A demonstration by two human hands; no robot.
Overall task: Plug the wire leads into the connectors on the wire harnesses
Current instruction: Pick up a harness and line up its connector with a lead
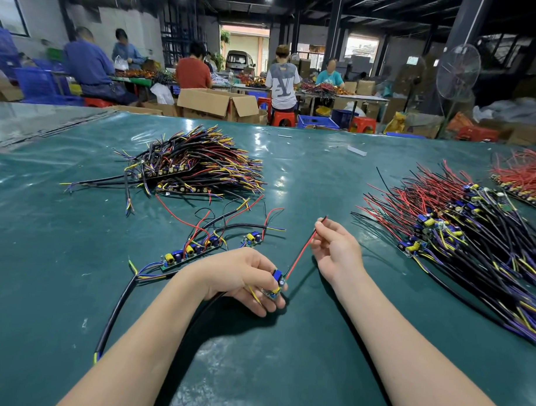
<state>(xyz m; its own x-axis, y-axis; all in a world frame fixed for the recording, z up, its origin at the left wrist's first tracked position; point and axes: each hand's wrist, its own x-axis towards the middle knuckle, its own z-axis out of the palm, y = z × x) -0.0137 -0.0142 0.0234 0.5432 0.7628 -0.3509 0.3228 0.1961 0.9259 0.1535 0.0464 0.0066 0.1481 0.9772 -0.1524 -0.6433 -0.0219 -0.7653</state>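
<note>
My left hand (244,278) grips a small circuit board (276,283) with blue and yellow parts, just above the green table mat (76,257). A red wire lead (301,254) runs up and to the right from that board. My right hand (335,247) pinches this lead near its free end between thumb and fingers. A black cable passes under my left hand toward the near left. Beyond my left hand, a short row of boards with leads (192,251) lies flat on the mat.
A big pile of black, red and yellow harnesses (195,164) lies at the far left. A second pile of boards with red and black leads (451,227) fills the right side, with a red bundle (523,175) behind it. Several people work at tables beyond.
</note>
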